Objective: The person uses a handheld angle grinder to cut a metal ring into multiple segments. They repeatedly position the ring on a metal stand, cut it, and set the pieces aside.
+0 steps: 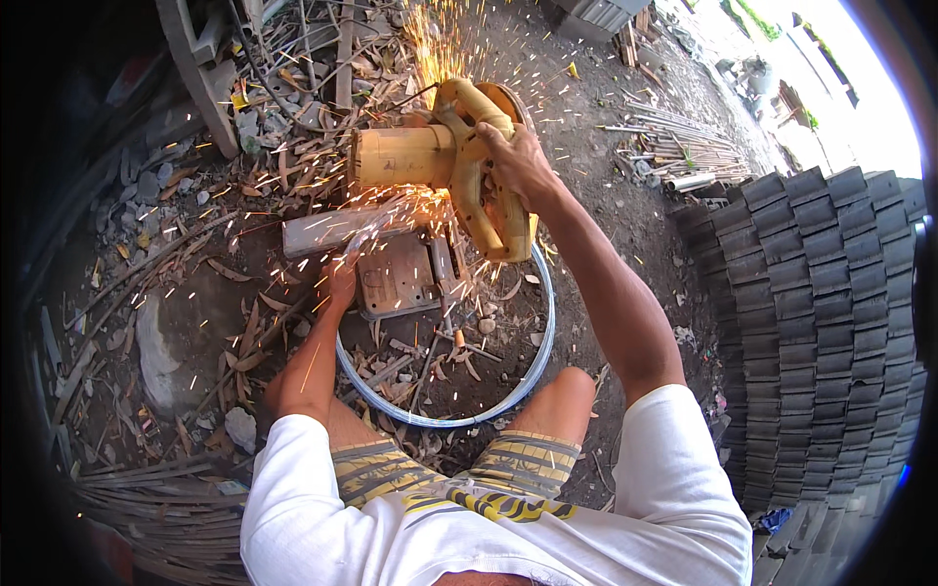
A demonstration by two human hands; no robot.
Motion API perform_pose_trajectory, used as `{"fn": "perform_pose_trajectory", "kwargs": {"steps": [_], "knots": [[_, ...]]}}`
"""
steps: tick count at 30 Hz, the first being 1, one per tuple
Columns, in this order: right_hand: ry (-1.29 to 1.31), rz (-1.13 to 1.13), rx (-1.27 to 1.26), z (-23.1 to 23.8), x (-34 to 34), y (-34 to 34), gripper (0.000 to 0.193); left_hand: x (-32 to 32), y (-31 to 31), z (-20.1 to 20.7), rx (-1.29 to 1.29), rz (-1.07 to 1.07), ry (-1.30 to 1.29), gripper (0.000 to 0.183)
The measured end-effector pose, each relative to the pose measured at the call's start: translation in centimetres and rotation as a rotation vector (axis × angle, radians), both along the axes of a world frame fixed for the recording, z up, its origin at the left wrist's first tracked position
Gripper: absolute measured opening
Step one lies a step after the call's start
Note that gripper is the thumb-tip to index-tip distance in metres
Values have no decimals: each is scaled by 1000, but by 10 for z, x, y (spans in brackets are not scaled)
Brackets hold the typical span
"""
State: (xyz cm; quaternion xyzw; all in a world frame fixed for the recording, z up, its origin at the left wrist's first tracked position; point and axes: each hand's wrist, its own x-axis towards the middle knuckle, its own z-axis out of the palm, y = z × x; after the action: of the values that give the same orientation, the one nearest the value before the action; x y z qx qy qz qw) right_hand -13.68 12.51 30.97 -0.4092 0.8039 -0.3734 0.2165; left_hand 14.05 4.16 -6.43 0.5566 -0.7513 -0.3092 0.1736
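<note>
Cutting now: right hand (515, 161) gripping yellow saw (459, 161), left hand (339, 278) pressing metal bar (337, 230) beside it. Next, probably pushing steadily.

Both hands forward: right hand (516, 161) clenched, left hand (339, 278) pressed down, arms outstretched.
</note>
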Motion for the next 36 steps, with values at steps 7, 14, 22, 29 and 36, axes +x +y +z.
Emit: {"fn": "perform_pose_trajectory", "kwargs": {"steps": [7, 14, 22, 29, 36], "knots": [[45, -13, 6, -6, -7, 2, 62, -1, 1, 23, 63, 34, -33, 64], [-85, 15, -23, -14, -9, -2, 58, -2, 5, 31, 16, 42, -66, 61], [-138, 7, -47, -2, 2, 6, 58, -2, 5, 26, -7, 21, -17, 57], [-86, 24, -17, -7, -5, 2, 66, -4, 5, 25, 16, 52, -33, 51], [-149, 37, -46, -11, -6, 4, 58, -1, 3, 13, -1, 18, 130, 46]]}}
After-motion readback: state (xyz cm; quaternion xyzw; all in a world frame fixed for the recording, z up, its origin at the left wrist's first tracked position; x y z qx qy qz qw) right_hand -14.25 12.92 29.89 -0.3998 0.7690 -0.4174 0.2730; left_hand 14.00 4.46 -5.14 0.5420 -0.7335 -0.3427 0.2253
